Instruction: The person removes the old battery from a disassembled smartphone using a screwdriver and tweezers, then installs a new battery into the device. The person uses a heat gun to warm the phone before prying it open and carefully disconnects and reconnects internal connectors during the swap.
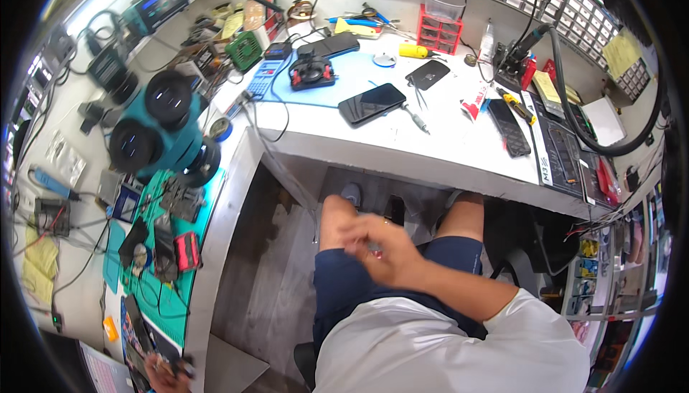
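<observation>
My right hand is over my lap, its fingers curled and partly smeared by motion. A small reddish, shiny bit shows in it, too small to name. At the lower left edge, my left hand is cut off by the frame. Its fingers are bent around a small dark thing beside the green mat. On the white bench ahead lies a black smartphone, with a small screwdriver at its right. Behind them lie a dark phone face down and tweezers.
A teal microscope stands at the left. Further back are a black clamp holder and red drawers. A red-white tube, a yellow-handled tool and another phone lie right. A thick black hose arches above the bench.
</observation>
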Motion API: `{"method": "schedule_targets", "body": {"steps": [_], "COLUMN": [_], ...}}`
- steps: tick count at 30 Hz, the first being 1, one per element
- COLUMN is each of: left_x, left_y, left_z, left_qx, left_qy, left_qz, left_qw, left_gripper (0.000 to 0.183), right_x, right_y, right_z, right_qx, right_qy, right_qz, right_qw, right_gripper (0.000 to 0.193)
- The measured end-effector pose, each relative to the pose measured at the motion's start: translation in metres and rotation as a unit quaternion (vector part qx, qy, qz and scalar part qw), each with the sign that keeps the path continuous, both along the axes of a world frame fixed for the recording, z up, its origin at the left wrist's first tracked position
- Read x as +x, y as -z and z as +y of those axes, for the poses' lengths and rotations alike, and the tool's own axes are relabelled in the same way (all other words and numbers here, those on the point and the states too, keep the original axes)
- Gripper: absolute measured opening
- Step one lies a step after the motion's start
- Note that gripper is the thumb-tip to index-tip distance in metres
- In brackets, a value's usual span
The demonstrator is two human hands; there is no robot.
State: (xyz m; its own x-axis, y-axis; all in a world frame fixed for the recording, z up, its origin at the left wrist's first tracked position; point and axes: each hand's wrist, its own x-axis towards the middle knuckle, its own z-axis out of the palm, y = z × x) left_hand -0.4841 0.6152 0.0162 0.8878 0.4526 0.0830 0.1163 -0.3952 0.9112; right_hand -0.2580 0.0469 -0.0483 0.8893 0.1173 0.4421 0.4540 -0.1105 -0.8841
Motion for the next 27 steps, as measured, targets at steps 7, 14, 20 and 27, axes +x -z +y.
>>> {"method": "schedule_targets", "body": {"steps": [7,14,20,27], "left_x": [0.162,0.376,0.503,0.541], "left_y": [-0.018,-0.007,-0.036,-0.018], "left_z": [-0.302,-0.435,-0.485,-0.497], "left_qx": [-0.244,-0.172,0.228,0.304], "left_qy": [0.15,0.545,0.546,0.554], "left_qz": [0.072,-0.008,-0.161,-0.065], "left_qw": [0.955,0.82,0.79,0.772], "left_gripper": [0.09,0.079,0.113,0.124], "right_x": [0.016,0.093,0.121,0.151], "right_y": [-0.06,-0.085,-0.086,-0.043], "right_z": [-0.015,-0.114,-0.18,-0.221], "right_qx": [-0.003,-0.075,-0.036,-0.074], "right_qy": [-0.219,-0.004,0.319,0.424], "right_qz": [0.027,0.066,0.107,0.151], "right_qw": [0.975,0.995,0.941,0.89], "right_gripper": [0.064,0.044,0.024,0.024]}}
